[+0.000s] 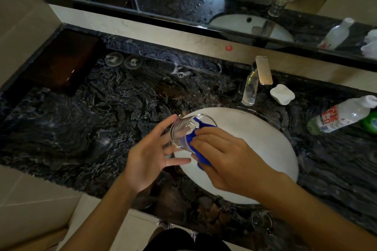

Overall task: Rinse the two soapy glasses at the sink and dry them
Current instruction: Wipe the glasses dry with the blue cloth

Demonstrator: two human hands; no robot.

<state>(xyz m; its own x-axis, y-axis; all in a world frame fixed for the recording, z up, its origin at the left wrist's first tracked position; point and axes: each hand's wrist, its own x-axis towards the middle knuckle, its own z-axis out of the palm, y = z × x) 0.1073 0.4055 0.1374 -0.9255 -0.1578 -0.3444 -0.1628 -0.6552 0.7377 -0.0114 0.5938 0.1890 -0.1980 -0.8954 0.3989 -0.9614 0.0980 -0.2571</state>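
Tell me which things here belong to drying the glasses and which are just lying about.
In use: glass, cloth, second glass, sink, faucet.
Lying about: soap dish, clear bottle, green bottle.

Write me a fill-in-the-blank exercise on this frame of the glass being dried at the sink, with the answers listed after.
1. The cloth wiping the glass is ___ in colour.
2. The left hand touches the glass with straight fingers, while the person's ___ hand presses the cloth on it.
3. Both hands work above the white ___.
4. The plastic bottle on the counter lies on its ___.
Missing words: blue; right; sink; side.
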